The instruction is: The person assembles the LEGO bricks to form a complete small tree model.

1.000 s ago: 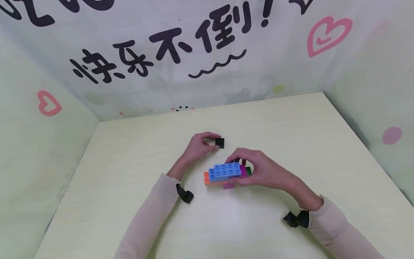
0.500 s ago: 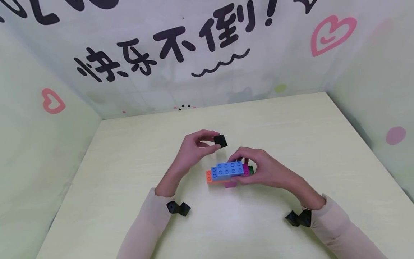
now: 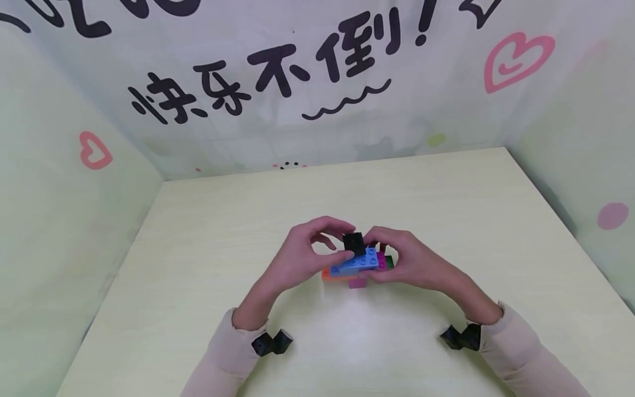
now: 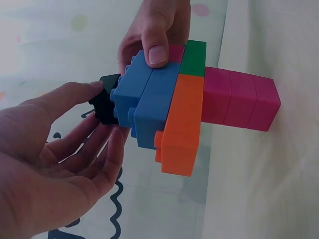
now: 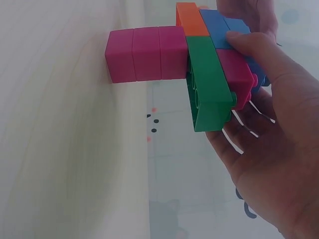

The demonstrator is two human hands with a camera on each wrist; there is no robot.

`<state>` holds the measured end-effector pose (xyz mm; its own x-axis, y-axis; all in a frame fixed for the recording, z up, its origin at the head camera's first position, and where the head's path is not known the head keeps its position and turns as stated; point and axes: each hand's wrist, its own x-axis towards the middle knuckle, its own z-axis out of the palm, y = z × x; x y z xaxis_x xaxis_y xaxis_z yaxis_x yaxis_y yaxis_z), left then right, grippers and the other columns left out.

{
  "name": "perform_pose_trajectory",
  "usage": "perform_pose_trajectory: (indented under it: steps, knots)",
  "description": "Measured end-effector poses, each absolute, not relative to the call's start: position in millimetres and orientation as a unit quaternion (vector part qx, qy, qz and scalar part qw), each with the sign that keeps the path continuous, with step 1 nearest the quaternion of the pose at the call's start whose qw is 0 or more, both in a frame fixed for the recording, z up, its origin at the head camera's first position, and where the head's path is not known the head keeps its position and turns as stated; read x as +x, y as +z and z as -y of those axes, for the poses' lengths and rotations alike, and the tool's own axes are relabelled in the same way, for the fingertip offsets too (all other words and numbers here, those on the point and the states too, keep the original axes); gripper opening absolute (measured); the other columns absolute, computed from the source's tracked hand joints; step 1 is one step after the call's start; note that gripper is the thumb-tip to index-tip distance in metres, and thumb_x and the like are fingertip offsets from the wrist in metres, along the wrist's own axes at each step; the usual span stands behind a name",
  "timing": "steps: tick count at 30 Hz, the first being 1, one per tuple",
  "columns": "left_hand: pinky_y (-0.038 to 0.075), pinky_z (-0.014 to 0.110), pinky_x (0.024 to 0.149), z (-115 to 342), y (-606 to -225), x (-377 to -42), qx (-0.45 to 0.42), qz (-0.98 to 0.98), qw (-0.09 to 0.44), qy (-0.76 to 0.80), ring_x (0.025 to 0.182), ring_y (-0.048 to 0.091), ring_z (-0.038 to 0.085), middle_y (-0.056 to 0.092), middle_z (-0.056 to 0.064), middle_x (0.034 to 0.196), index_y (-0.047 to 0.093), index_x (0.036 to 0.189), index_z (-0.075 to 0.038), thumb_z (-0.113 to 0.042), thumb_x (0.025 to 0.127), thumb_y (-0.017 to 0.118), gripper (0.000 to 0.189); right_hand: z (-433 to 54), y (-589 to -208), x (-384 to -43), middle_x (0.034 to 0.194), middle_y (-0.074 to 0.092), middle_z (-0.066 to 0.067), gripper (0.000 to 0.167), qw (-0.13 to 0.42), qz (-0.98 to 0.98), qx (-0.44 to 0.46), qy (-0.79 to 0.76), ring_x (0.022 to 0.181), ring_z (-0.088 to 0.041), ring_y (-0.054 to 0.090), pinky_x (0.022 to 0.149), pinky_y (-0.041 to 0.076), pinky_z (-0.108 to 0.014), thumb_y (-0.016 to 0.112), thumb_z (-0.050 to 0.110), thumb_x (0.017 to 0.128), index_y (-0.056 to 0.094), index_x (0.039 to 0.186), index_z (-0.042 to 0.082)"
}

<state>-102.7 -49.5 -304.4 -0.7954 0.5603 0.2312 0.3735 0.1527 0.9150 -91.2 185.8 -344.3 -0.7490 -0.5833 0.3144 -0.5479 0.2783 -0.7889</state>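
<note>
My left hand (image 3: 308, 252) pinches a small black toy brick (image 3: 354, 243) between thumb and fingers. In the left wrist view the black brick (image 4: 105, 102) sits right at the studs of the upper blue brick (image 4: 133, 79). My right hand (image 3: 414, 259) grips the built stack by its upper blue and magenta layers, thumb on the near side. A column of magenta bricks (image 5: 147, 55) forms the stack's foot on the table. Above it lie an orange brick (image 4: 183, 124) and a green brick (image 5: 209, 82) end to end, with two blue layers and a magenta brick (image 5: 234, 74) higher up.
The pale wooden table (image 3: 223, 231) reaches back to a printed cloth wall (image 3: 223, 143) with dark lettering and hearts. Cloth side walls (image 3: 44, 220) stand to left and right. Black wrist devices (image 3: 272, 343) jut from both sleeves.
My left hand has lifted the black brick off the table and brought it right and nearer, over the blue top of the stack. My right hand keeps its grip on the stack.
</note>
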Motion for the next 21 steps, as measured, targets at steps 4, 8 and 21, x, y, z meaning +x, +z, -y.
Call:
perform_pose_trajectory:
  steps: [4,8,21]
  knots:
    - [0.053,0.044,0.080,49,-311,-104,0.315,-0.753,0.082,0.572,0.100,0.063,0.025,0.068,0.012,0.112,0.065,0.117,0.001,0.001,0.082,0.077,0.037,-186,-339,-90,0.094,0.062,-0.002,0.039,0.010,-0.795,-0.362,-0.487,0.082,-0.019,0.057,0.072,0.050,-0.036,0.083,-0.003,0.074,0.061,0.104,0.010]
    - [0.054,0.038,0.080,52,-326,-110,0.332,-0.752,0.083,0.563,0.099,0.063,0.017,0.068,0.002,0.112,0.066,0.118,-0.005,-0.006,0.082,0.079,0.038,-186,-340,-90,0.095,0.063,0.000,0.039,0.001,-0.791,-0.368,-0.489,0.082,-0.019,0.057,0.071,0.050,-0.036,0.082,-0.004,0.074,0.062,0.104,0.011]
    - [0.053,0.032,0.076,52,-335,-111,0.382,-0.767,0.061,0.512,0.098,0.058,0.011,0.064,-0.007,0.108,0.068,0.119,-0.014,-0.012,0.083,0.080,0.038,-187,-340,-92,0.099,0.063,0.004,0.044,0.017,-0.800,-0.354,-0.485,0.087,-0.014,0.058,0.074,0.050,-0.031,0.082,-0.005,0.074,0.062,0.108,0.012]
